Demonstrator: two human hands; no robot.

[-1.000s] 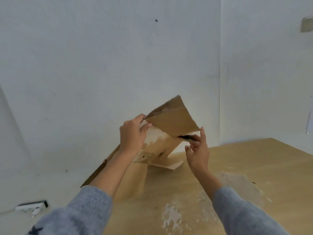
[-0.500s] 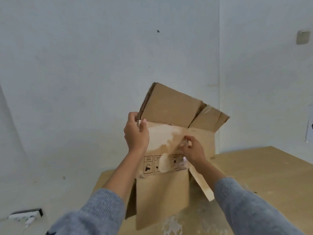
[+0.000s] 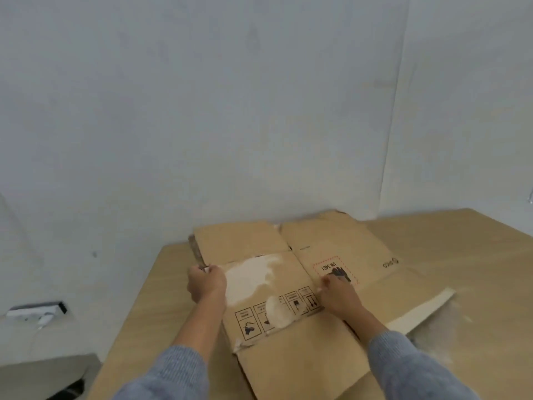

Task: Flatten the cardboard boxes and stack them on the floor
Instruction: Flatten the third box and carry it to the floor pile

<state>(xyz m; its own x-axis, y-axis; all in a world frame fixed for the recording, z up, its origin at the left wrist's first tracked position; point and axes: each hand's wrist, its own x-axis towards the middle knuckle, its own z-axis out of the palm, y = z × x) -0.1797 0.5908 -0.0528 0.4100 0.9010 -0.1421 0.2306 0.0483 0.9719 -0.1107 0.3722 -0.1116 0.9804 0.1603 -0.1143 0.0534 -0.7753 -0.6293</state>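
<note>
You had brought the cardboard box (image 3: 291, 287) down from upright; it lay flat on the worktop (image 3: 450, 243).
Your left hand (image 3: 206, 282) gripped its left edge; your right hand (image 3: 339, 294) pressed on it, fingers seemingly curled, though blurred.

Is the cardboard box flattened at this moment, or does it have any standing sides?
Flattened. The cardboard box lies spread on the wooden table, panels level, with the left hand gripping its edge and the right hand pressing on top.

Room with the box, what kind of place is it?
Probably a bare workroom or storeroom: plain white walls, a wooden table in the corner, and a power strip. A flattened box lies on the table.
</note>
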